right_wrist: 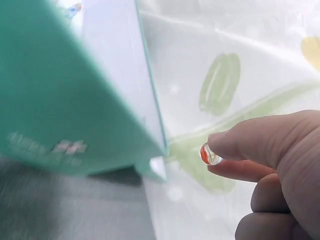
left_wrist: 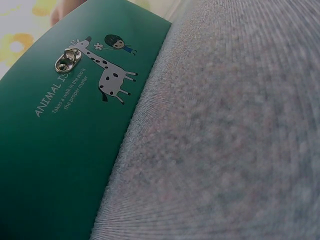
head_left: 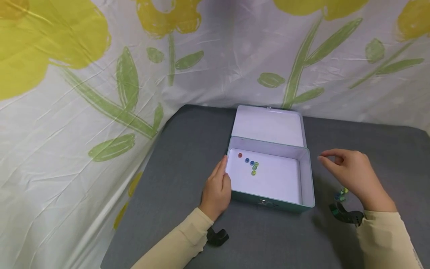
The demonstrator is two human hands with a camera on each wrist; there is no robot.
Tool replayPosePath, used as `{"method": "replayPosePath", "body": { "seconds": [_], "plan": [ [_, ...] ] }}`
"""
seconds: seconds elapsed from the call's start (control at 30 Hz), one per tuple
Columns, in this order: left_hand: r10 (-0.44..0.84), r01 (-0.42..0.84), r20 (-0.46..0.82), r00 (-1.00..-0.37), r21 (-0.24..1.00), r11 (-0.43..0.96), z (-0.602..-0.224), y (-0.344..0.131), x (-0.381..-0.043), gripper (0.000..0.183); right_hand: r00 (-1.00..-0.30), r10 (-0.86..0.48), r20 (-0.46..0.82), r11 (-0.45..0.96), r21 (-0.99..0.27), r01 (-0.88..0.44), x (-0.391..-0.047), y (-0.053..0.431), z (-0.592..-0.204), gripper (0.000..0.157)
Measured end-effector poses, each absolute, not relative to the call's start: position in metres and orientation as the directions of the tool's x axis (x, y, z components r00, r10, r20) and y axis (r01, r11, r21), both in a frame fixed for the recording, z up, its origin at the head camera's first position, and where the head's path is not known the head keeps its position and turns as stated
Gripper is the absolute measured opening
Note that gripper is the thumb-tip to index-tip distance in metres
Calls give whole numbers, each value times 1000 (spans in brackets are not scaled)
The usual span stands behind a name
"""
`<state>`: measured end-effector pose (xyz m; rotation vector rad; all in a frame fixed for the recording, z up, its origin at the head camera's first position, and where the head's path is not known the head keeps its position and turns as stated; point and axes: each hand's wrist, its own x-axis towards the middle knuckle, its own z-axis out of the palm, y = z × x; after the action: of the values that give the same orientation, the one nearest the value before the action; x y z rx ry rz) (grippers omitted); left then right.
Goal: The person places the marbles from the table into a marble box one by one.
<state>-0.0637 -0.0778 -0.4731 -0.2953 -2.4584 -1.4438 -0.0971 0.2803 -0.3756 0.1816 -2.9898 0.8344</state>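
Note:
A green tin box [head_left: 285,206] with a white inside stands on the table, its lid [head_left: 268,125] folded back behind it. Against the box's left wall rests my left hand [head_left: 216,192], fingers stretched along the side. Between thumb and fingertip my right hand [head_left: 352,175] pinches a clear marble [right_wrist: 210,154] with an orange-red streak, held in the air just right of the box. On the box floor lie several marbles: a red marble [head_left: 240,155], blue ones and a few yellow-green marbles [head_left: 253,173]. In the left wrist view, the front wall carries a giraffe print [left_wrist: 112,75] and a metal clasp [left_wrist: 68,61].
A small cluster of marbles [head_left: 342,195] lies on the grey tabletop [head_left: 181,149] below my right hand. Behind and to the left of the table hangs a white sheet [head_left: 218,67] with yellow flowers. Black straps [head_left: 346,215] sit at both wrists.

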Motion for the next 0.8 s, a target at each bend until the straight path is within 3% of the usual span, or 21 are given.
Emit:
{"method": "replayPosePath", "body": {
  "seconds": [0.8],
  "plan": [
    [30,299,326,-945,822,486,-473,-80,-65,54,-980,-194,32,799,-575,-177,-135,217,-370,34]
  ]
}}
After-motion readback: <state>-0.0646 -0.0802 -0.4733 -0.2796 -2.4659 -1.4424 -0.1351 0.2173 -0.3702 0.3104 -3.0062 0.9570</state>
